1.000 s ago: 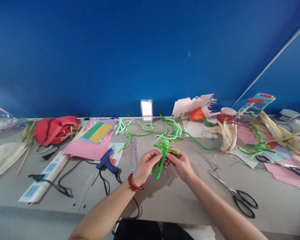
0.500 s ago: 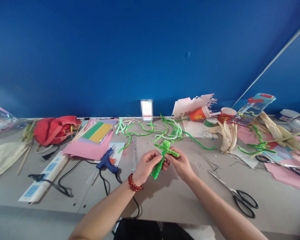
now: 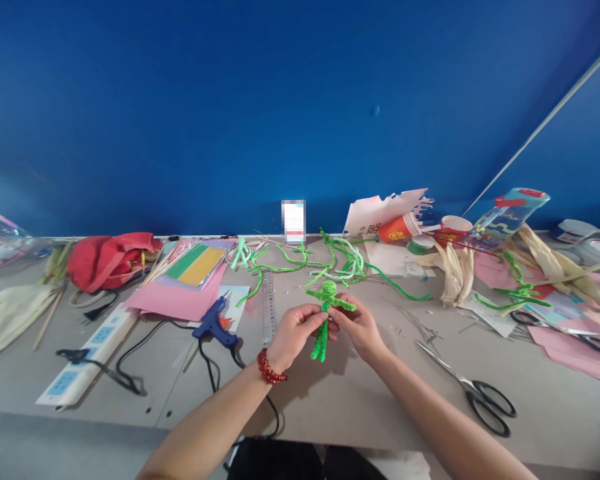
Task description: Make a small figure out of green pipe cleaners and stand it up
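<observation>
A small figure of bright green pipe cleaner [image 3: 329, 291] hangs in front of me, with a coiled round head, two short arms spread sideways and two twisted legs pointing down. My left hand [image 3: 295, 330] pinches its body from the left, and a red bead bracelet [image 3: 268, 368] circles that wrist. My right hand [image 3: 360, 327] grips the figure at the middle from the other side, its fingertips meeting those of the left hand. The fingers hide the figure's waist.
Loose green pipe cleaners [image 3: 310, 263] lie beyond my hands. To the left are a blue glue gun [image 3: 214, 327], a steel ruler [image 3: 269, 307] and pink paper [image 3: 175, 297]. Black-handled scissors [image 3: 485, 407] lie at right, with corn husks [image 3: 455, 273] further back.
The figure's legs have swung from slanting down-left to hanging almost straight down, close together. The figure has turned a little between my hands, which stay nearly in place.
</observation>
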`<action>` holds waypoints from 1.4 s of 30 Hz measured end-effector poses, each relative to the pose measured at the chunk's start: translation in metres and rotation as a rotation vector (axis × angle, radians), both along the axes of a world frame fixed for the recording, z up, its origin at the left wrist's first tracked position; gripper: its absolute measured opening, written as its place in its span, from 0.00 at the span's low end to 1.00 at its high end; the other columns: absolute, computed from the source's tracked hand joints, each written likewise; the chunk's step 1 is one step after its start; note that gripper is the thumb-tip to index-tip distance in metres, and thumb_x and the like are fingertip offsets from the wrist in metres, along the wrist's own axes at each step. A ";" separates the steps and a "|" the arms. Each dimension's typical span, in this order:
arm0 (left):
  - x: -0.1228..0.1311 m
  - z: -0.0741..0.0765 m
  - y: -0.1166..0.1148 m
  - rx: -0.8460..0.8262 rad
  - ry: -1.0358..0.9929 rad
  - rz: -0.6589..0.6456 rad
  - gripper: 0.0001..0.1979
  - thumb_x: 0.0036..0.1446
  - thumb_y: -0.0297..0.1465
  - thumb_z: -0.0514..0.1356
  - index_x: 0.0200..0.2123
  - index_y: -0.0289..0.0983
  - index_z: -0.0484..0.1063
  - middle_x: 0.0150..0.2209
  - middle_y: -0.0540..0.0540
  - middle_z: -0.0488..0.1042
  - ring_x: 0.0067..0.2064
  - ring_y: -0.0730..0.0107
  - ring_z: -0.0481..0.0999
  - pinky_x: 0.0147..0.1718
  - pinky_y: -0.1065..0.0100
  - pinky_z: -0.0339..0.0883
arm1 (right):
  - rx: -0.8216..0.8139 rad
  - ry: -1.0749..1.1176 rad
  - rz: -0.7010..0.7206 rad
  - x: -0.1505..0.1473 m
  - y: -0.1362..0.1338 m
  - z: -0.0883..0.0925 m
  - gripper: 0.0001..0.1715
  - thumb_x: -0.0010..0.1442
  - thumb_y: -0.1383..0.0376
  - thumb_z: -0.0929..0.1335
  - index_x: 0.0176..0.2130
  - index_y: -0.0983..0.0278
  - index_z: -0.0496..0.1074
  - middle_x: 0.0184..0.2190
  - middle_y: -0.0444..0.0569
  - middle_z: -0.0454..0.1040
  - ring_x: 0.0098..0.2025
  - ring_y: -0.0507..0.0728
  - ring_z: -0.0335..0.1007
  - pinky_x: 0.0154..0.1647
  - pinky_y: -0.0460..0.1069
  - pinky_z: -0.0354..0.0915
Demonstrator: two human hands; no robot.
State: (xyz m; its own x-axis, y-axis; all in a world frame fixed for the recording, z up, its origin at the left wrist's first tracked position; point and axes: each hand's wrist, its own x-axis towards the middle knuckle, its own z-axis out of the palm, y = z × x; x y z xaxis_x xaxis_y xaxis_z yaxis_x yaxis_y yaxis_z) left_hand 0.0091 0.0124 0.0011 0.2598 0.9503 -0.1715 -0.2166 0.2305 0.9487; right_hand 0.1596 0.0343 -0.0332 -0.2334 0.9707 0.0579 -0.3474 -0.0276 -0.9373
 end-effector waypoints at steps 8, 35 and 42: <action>0.002 -0.005 0.000 0.022 0.023 0.017 0.17 0.53 0.42 0.65 0.34 0.32 0.78 0.30 0.40 0.81 0.28 0.64 0.81 0.34 0.65 0.73 | 0.071 0.033 -0.028 -0.005 0.000 0.001 0.22 0.52 0.53 0.75 0.22 0.61 0.64 0.24 0.41 0.62 0.23 0.50 0.58 0.22 0.46 0.62; 0.002 -0.014 -0.002 0.101 0.058 0.016 0.14 0.59 0.39 0.60 0.28 0.35 0.69 0.24 0.51 0.71 0.22 0.76 0.71 0.25 0.72 0.67 | 0.105 0.010 0.088 -0.009 -0.004 -0.011 0.16 0.63 0.55 0.68 0.32 0.61 0.62 0.18 0.38 0.68 0.19 0.51 0.67 0.23 0.47 0.63; -0.003 -0.014 0.001 0.105 0.069 0.098 0.16 0.58 0.44 0.60 0.30 0.36 0.67 0.25 0.50 0.73 0.23 0.72 0.73 0.26 0.68 0.70 | 0.186 -0.225 -0.043 0.004 0.010 -0.004 0.15 0.57 0.54 0.70 0.37 0.63 0.70 0.26 0.43 0.72 0.27 0.52 0.67 0.28 0.47 0.64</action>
